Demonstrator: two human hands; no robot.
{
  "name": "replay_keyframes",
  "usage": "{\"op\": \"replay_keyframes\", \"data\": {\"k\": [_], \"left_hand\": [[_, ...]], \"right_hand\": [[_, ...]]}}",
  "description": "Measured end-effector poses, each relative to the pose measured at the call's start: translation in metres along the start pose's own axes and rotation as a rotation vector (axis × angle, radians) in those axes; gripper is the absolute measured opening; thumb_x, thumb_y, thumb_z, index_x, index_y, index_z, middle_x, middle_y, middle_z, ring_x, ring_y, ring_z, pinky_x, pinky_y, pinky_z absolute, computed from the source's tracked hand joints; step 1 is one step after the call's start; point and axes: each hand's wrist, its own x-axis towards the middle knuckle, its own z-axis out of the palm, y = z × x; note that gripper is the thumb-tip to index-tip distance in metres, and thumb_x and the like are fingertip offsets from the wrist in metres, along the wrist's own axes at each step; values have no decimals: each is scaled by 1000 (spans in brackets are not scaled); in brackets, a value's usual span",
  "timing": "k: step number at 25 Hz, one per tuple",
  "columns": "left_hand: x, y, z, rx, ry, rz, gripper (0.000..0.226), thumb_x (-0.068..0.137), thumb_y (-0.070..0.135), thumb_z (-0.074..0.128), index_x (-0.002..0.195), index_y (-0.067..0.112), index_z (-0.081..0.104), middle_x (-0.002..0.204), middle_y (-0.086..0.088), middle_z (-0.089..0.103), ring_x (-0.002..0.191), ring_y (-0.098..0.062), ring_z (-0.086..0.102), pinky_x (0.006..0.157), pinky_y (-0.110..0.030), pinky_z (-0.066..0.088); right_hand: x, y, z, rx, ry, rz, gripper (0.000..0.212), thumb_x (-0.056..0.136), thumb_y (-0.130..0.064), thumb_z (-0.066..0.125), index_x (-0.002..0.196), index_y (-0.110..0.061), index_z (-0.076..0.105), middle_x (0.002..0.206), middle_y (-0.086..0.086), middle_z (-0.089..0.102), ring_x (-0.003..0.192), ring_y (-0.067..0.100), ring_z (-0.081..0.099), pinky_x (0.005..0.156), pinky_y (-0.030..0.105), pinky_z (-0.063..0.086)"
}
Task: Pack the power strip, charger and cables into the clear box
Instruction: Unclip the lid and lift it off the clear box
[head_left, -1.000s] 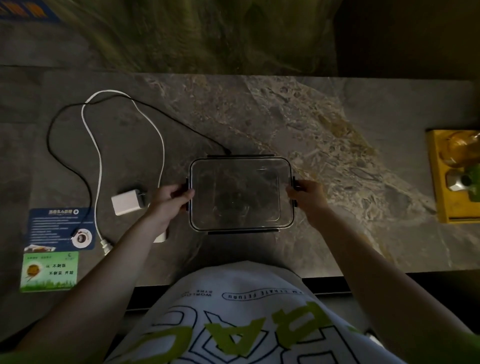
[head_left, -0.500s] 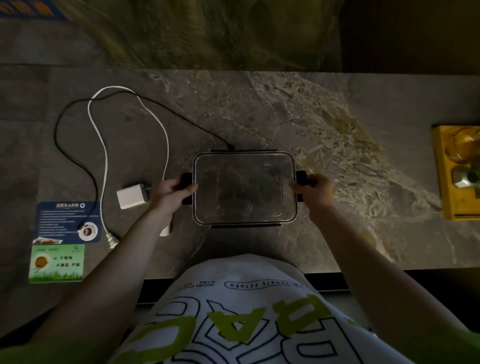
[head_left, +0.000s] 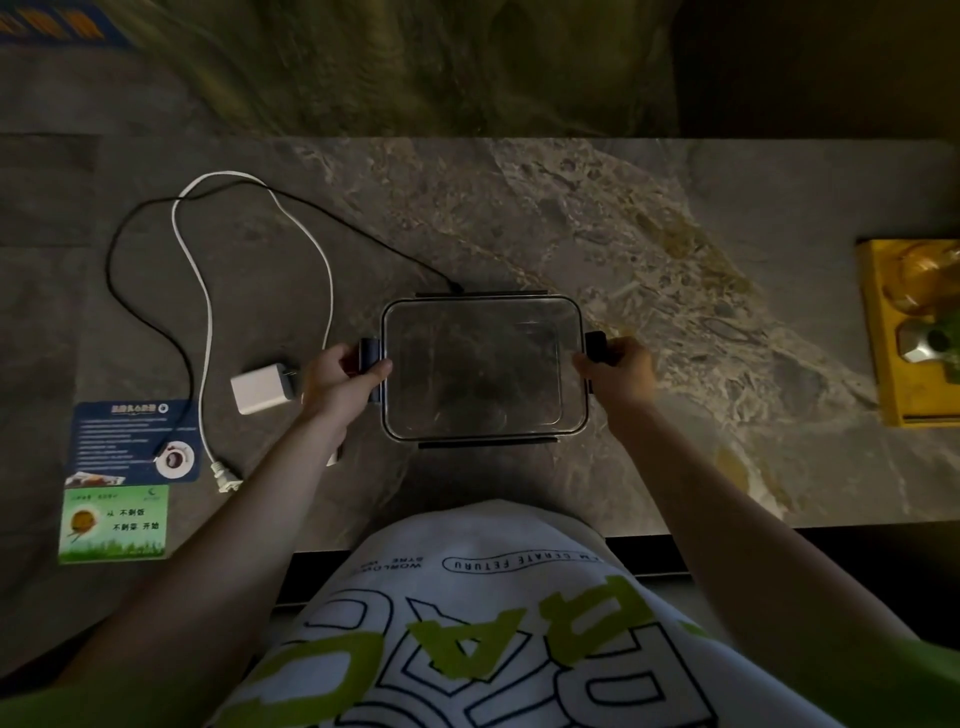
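While both hands grip its dark side latches, clear box (head_left: 483, 370) sits lidded on marbled tabletop (head_left: 675, 270).
Left hand (head_left: 337, 382) and right hand (head_left: 618, 371) fingers curled tight on clips; boxy white charger (head_left: 258, 395) beside.

A grey marble table (head_left: 519, 218) with pale veins fills the view. Well to the left of the fingers, near the table's front edge, a dark blue card (head_left: 119, 436) lies flat, and a green card (head_left: 114, 525) touches its near side. Far to the right of the fingers stands a yellow tray (head_left: 878, 332) holding a glass item and a small metal piece.
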Motion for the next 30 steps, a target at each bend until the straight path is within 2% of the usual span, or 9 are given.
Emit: {"op": "replay_keyframes", "data": {"k": [4,8,11,14,17,20,24,27,30], "left_hand": [[-12,5,5,168,116,152,23,82,19,74,100,13,59,96,-6,66,88,-20,60,74,-29,43],[-27,3,15,302,170,299,28,90,18,64,113,6,53,106,-15,65,97,-31,62,74,-32,41],[-34,-1,17,431,150,423,50,90,21,62,134,8,40,130,-17,50,118,-35,50,90,-40,43],[-35,-3,16,693,108,566,77,87,34,65,148,15,24,151,-20,27,137,-40,29,109,-52,31],[-35,4,20,900,0,752,87,83,48,64,152,20,19,159,-17,8,146,-37,11,116,-50,19],[-28,17,23,1017,-148,841,97,78,62,62,153,29,11,161,-12,-9,148,-31,-6,118,-46,6],[-9,30,21,1257,-318,851,105,75,78,47,151,34,-11,157,-13,-25,145,-31,-21,119,-48,-1],[-4,30,23,1408,-362,826,104,78,82,33,148,30,-23,153,-17,-33,142,-35,-28,118,-51,-6],[-5,29,27,1430,-393,780,103,80,81,28,146,26,-28,150,-20,-36,139,-38,-33,117,-53,-10]], "right_hand": [[-9,-1,1,-170,18,-120,36,85,-22,72,111,-7,51,99,7,59,89,26,58,68,33,44],[-17,2,3,-413,35,-335,27,91,-26,61,103,-12,42,105,14,60,91,36,59,66,37,39],[-18,5,-1,-487,-8,-449,28,90,-24,61,106,-9,42,112,16,54,98,40,56,68,40,44],[-22,9,-10,-656,-47,-590,54,84,-28,70,127,-7,44,127,17,48,115,38,49,88,46,46],[-33,14,-10,-893,-72,-758,90,80,-44,71,150,-12,25,154,20,29,141,40,27,115,50,26],[-44,14,0,-1043,-187,-922,101,81,-60,63,155,-19,9,161,20,5,150,35,1,120,46,3],[-41,11,13,-1103,-367,-827,108,77,-78,49,154,-29,-10,158,20,-23,146,34,-21,118,43,-3],[-38,11,14,-1114,-395,-795,106,78,-78,47,153,-31,-12,157,22,-24,146,37,-21,117,43,-3],[-37,8,12,-1119,-419,-816,104,82,-72,50,153,-28,-12,156,26,-23,144,39,-23,117,44,-5]]}}
